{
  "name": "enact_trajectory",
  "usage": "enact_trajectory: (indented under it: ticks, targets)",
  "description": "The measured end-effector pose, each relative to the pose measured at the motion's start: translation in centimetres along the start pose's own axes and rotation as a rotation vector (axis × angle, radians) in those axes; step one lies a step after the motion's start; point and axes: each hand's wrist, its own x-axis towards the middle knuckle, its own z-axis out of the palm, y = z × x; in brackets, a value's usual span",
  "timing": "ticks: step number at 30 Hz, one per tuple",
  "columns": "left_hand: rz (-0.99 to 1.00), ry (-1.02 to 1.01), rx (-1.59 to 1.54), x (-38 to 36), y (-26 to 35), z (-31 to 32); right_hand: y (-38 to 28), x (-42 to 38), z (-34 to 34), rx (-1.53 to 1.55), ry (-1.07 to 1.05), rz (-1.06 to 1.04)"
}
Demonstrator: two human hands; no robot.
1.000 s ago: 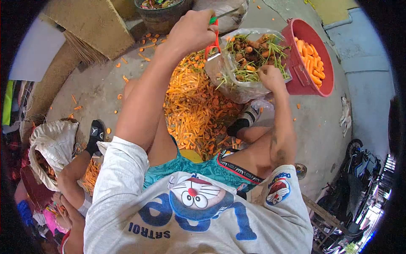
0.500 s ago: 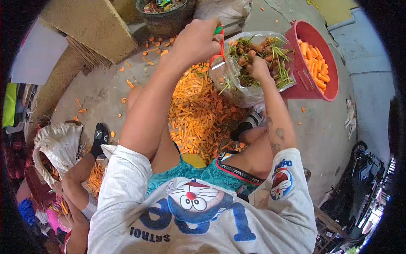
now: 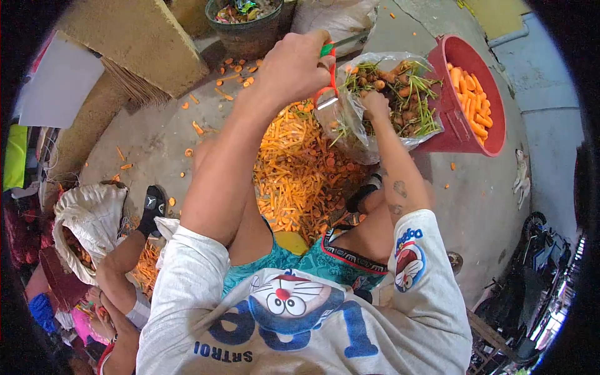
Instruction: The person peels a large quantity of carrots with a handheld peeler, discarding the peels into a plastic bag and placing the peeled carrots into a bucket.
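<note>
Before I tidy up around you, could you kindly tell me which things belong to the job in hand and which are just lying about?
Seem part of the job:
red peeler and knife, left hand
plastic bag of unpeeled carrots, right hand in it
red tub of peeled carrots
heap of peelings

Seem just lying about:
broom
dark bucket
motorbike

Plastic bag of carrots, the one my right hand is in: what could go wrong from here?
Your left hand holds a green-handled knife and a red peeler near your right hand, so a careless swing might nick it.
The peeler overlaps the edge of the thin plastic bag in this view; if they touch, which I can't tell, it could snag or tear.
Green stems overhang the rim and might drag carrots out.
</note>
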Motion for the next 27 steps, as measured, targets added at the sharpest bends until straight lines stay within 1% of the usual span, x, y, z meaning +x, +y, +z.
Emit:
enact_trajectory:
  ticks: [2,3,4,5,6,8,9,10,12,13,14,16,17,18,20,21,22,24,25,26,27]
  targets:
    - [0.008,0.004,-0.015,-0.1,0.1,-0.1,0.3,0.9,0.4,0.044,0.046,0.043]
    - [0.014,0.010,-0.033,-0.2,0.3,-0.2,1.3,3.2,1.7,0.044,0.046,0.044]
    - [0.013,0.010,-0.036,-0.2,0.5,-0.4,3.1,6.7,3.7,0.153,0.011,-0.029]
    - [0.006,-0.007,-0.023,-0.3,0.8,-0.6,4.2,8.4,4.8,0.258,-0.025,-0.101]
    - [0.000,-0.021,-0.009,-0.3,1.0,-0.8,4.1,7.0,4.2,0.253,-0.023,-0.101]
    - [0.032,0.009,-0.010,-0.2,0.7,-0.5,2.6,1.8,2.2,0.358,0.161,-0.106]
    - [0.064,0.033,-0.008,-0.3,0.7,-0.5,2.8,1.6,2.4,0.356,0.197,-0.126]
    - [0.063,0.033,-0.004,-0.3,0.6,-0.4,2.8,1.6,2.7,0.359,0.196,-0.129]
    - [0.106,0.061,-0.011,-0.5,0.8,-0.4,3.3,1.8,3.2,0.689,0.096,-0.097]
    - [0.113,0.060,-0.011,-0.7,1.0,-0.4,2.5,0.5,2.0,0.768,0.094,-0.040]
    - [0.089,0.041,-0.005,-0.9,1.0,-0.5,2.0,-1.0,0.8,0.771,0.102,-0.040]
    - [0.065,0.020,-0.004,-1.6,1.1,-0.5,1.5,-4.0,-1.1,1.116,0.138,-0.320]
    - [0.038,-0.015,0.031,-1.7,1.0,-0.4,-0.2,-7.3,-3.3,1.227,0.125,-0.256]
    - [0.014,-0.047,0.068,-1.7,1.1,-0.5,-1.1,-10.2,-5.2,1.223,0.130,-0.260]
    - [0.024,-0.067,0.062,-1.8,1.8,-0.7,-1.6,-14.7,-7.8,1.485,0.074,-0.394]
    - [0.032,-0.093,0.060,-1.9,2.2,-0.7,-1.2,-15.9,-8.4,1.601,-0.027,-0.479]
    - [0.036,-0.088,0.059,-1.9,2.6,-0.7,-1.2,-17.2,-9.0,1.599,-0.023,-0.484]
    - [0.073,-0.157,0.122,-2.3,3.4,0.0,-1.0,-19.6,-9.6,1.513,0.049,-0.591]
    - [0.095,-0.173,0.148,-2.6,3.7,0.5,-0.6,-20.2,-9.3,1.427,0.071,-0.591]
    - [0.091,-0.175,0.146,-2.8,4.1,1.1,-0.3,-21.0,-8.9,1.426,0.068,-0.588]
    - [0.077,-0.236,0.150,-2.9,4.7,1.4,-0.4,-21.7,-8.6,1.370,0.108,-0.578]
